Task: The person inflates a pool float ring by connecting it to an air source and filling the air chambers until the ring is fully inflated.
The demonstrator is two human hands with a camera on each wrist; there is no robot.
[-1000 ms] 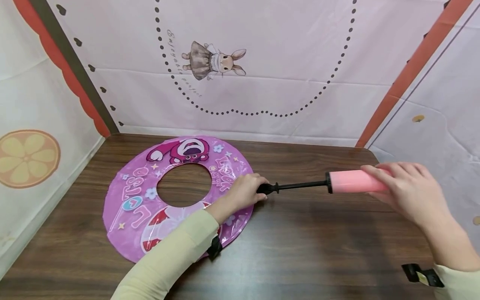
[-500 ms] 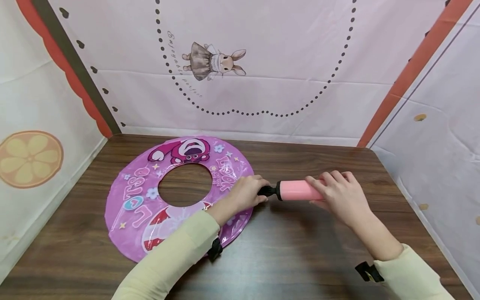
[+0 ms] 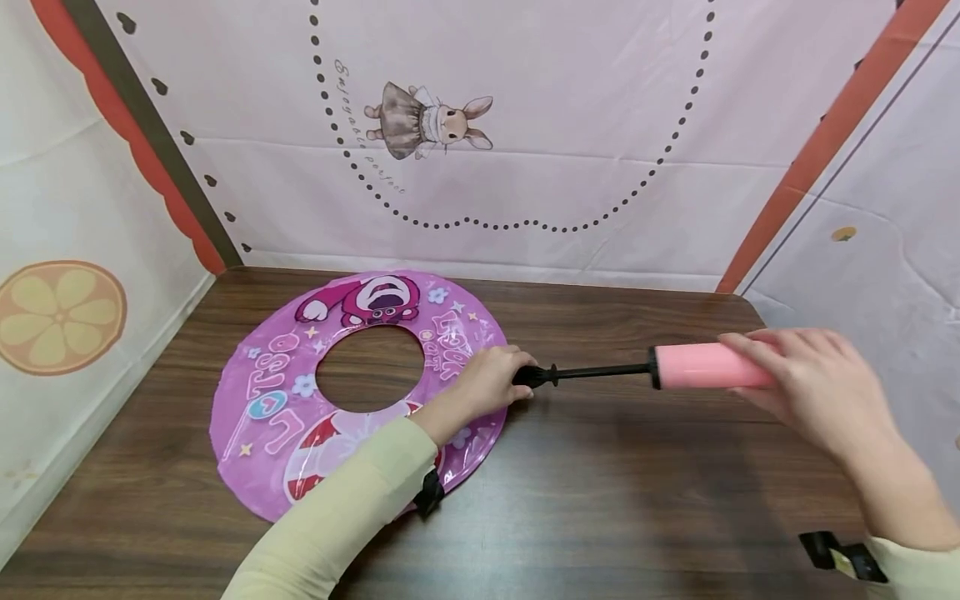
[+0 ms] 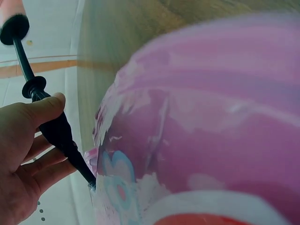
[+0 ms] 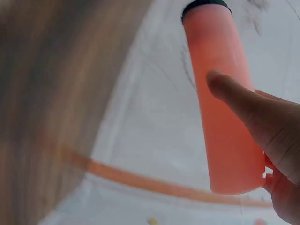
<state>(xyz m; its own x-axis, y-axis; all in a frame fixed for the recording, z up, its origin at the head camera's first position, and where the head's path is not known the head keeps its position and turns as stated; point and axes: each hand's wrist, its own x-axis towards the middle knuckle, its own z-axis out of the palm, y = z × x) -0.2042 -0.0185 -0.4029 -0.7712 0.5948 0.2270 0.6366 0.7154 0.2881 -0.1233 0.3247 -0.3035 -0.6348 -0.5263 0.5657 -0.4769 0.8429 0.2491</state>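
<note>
A purple swim ring point(image 3: 247, 417) with a bear print and lettering lies on the table, partly filled out and wrinkled at its edge. At its right side my left hand point(image 3: 487, 383) grips the black nozzle end point(image 4: 57, 129) of a hand air pump; the tip meets the ring's edge in the left wrist view. My right hand point(image 3: 821, 392) holds the pump's pink barrel point(image 3: 708, 367), thumb along its side in the right wrist view. Between the two hands the black pump rod point(image 3: 603, 372) is drawn far out.
The brown wooden table point(image 3: 600, 517) reaches back to a printed cloth wall point(image 3: 585, 100). More cloth walls point(image 3: 60, 208) stand at left and right. A black strap point(image 3: 842, 557) sits at the right wrist.
My right hand first pushed the pink barrel left up against the nozzle end, then drew it back right, baring the rod again. The left hand and swim ring have stayed in place.
</note>
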